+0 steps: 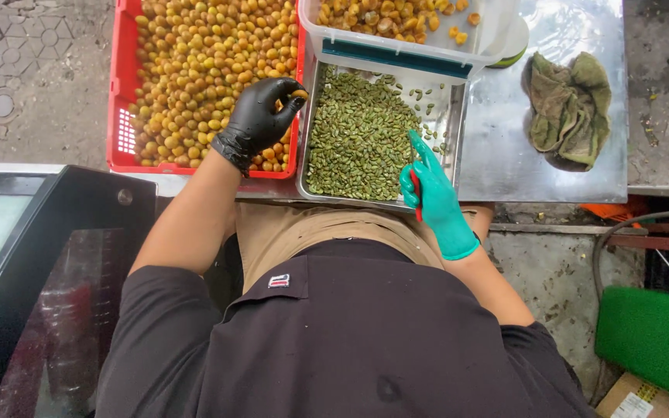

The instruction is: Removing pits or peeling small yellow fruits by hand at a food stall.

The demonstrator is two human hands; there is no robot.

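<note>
While the steel tray (313, 139) already holds a deep heap of green kernels (358, 135), the red crate (121, 93) left of it is full of yellow fruits (195, 62), the left hand (257, 116) pinching one and the right hand (427, 193) at the tray's near edge gripping a red-handled tool (417, 205).

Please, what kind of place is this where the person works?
Probably an outdoor food-preparation stall. A red crate full of small yellow fruits and a metal tray of green seeds stand on a steel table, over paved, stained ground.
</note>
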